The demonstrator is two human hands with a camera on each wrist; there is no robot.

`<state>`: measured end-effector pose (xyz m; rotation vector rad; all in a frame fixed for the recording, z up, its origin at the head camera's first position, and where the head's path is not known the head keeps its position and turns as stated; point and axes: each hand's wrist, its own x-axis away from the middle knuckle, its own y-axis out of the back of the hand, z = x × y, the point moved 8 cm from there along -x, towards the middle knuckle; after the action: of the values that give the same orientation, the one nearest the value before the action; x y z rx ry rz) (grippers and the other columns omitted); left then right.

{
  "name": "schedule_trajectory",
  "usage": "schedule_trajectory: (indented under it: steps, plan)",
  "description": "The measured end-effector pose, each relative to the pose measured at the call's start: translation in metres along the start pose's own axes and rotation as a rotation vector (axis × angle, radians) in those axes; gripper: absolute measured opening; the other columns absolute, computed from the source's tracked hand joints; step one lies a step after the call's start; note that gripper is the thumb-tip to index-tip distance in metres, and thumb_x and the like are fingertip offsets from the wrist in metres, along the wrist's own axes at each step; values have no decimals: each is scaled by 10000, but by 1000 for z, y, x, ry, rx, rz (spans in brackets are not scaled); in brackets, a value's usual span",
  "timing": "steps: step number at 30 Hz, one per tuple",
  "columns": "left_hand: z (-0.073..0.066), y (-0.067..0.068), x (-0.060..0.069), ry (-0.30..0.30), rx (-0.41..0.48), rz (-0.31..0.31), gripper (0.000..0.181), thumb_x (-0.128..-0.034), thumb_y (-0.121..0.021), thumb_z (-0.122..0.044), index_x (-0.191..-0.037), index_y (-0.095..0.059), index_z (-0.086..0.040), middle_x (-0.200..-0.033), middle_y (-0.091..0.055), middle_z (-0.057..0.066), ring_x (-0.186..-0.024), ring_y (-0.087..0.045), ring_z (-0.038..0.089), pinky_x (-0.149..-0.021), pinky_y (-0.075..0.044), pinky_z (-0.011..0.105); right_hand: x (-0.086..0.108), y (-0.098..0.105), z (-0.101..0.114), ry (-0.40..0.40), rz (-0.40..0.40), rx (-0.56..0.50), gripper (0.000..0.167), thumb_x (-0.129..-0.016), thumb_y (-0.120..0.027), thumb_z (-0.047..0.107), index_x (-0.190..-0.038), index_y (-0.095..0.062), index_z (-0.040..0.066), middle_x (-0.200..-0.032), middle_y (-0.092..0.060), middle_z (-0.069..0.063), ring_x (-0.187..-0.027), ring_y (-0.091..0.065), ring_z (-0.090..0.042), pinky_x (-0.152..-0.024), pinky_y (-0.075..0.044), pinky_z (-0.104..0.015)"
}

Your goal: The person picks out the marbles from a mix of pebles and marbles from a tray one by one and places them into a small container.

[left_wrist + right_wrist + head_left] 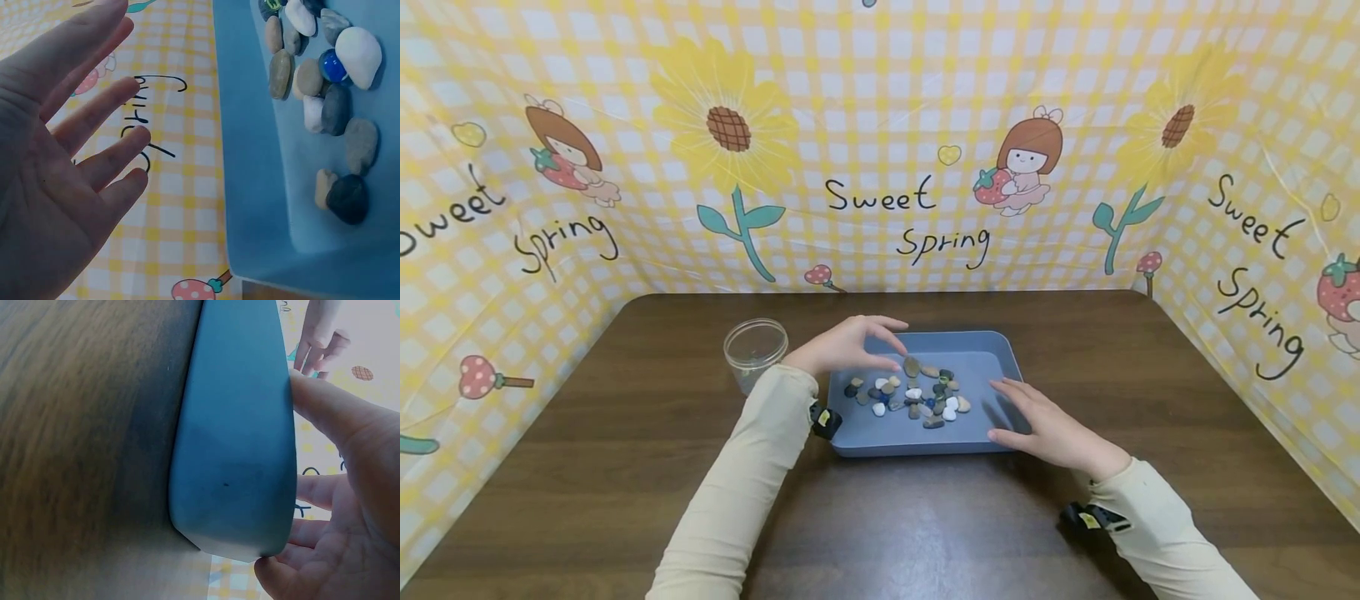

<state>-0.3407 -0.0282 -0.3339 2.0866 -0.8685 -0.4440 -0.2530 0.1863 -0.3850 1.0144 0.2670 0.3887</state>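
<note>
A lot of small stones point(913, 394) lie inside the blue tray point(895, 440), mostly in its middle and left part. They are white, grey, brown and nearly black, and many touch each other. A shiny blue ball point(333, 65) sits with them in the tray, right beside a big white stone point(360, 55). Close to the tray's left end, a dark stone point(348, 199) rests against a little tan stone point(324, 189).

The left hand point(848, 344) is above the far left part of the tray. Its fingers are loose and spread, and it is not holding anything. Its fingertips are near a brown stone point(912, 367) toward the tray's far side.

The right hand point(1051, 427) is at the right end of the tray, with its fingers apart and its palm empty. The thumb and a fingertip are right by the tray's edge, but I cannot tell if they press on it.

A clear round jar point(756, 343) stands to the left of the tray, partly hidden by the left sleeve point(730, 500). Under the tray is a brown wooden table point(587, 467). Behind the tray hangs a yellow checked cloth point(865, 108) with big flowers and the words "Sweet Spring".
</note>
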Motion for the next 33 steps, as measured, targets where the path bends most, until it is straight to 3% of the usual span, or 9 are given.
schedule_trajectory:
  steps: [4, 10, 15, 22, 33]
  plan:
    - [5, -5, -4, 10, 4, 19, 272, -819, -718, -211, -1059, -711, -82, -1453, -440, 76, -1404, -313, 275, -1137, -274, 492, 0, 0, -1, 0, -4, 4, 721, -870, -629, 396, -1414, -352, 11, -1452, -333, -274, -1335, -323, -451, -1040, -326, -612]
    - [14, -11, -6, 41, -13, 31, 273, -779, -756, -221, -1022, -728, -100, -1521, -333, 40, -1472, -85, 289, -1171, -80, 560, 2, 1, -1, -4, -3, 4, 722, -869, -630, 400, -1412, -354, 13, -1450, -333, -276, -1334, -326, -452, -1037, -329, -612]
    - [21, -16, -8, 64, -13, 39, 276, -771, -763, -229, -1014, -732, -105, -1540, -293, 22, -1476, -14, 285, -1166, 25, 570, 2, 1, 0, -6, -1, 0, 724, -872, -625, 403, -1416, -349, 14, -1454, -331, -271, -1339, -319, -449, -1042, -326, -608]
    - [30, -20, -14, 110, -25, 69, 269, -765, -768, -262, -998, -742, -131, -1549, -271, 11, -1475, 28, 287, -1166, 49, 561, 1, 0, -2, -7, 1, 0, 723, -873, -626, 396, -1420, -343, 18, -1457, -326, -270, -1343, -312, -449, -1044, -320, -611]
    - [42, -29, -15, 206, -36, 168, 140, -759, -772, -256, -890, -760, -208, -1579, -164, 43, -1452, 165, 313, -1148, 118, 565, 1, -1, -1, -5, 13, -9, 730, -878, -614, 412, -1427, -333, 21, -1467, -308, -272, -1348, -299, -452, -1044, -314, -617]
